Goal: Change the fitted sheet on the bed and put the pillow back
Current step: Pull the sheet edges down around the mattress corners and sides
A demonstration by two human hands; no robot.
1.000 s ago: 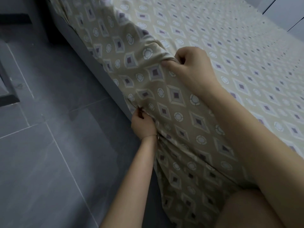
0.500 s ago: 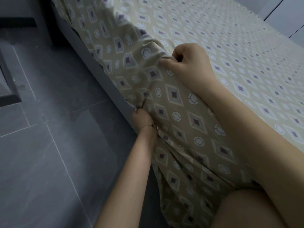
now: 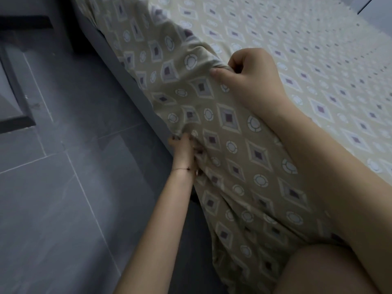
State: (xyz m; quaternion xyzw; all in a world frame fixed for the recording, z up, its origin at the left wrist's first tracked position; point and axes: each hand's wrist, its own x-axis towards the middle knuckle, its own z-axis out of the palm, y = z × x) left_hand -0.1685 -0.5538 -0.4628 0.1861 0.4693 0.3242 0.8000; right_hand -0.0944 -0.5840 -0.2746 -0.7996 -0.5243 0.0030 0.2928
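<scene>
The fitted sheet [image 3: 244,134], beige with a diamond-and-circle print, covers the bed [image 3: 131,81] across the upper right of the frame and drapes over the bed's near side edge toward the lower centre. Its long axis runs diagonally from the lower right up toward the upper left, following the grey bed edge.

The right hand [image 3: 252,81] sits at the upper centre on the top edge of the mattress, fingers [image 3: 220,73] curled closed and pinching a bunched fold of the sheet.

The left hand [image 3: 186,153] is lower, at the centre of the frame, against the side of the bed where the sheet hangs. It grips the gathered fabric at the sheet's lower border; a thin bracelet [image 3: 182,169] circles the wrist.

Grey floor tiles [image 3: 63,198] fill the left of the frame. A bare knee [image 3: 314,270] shows at the lower right.
</scene>
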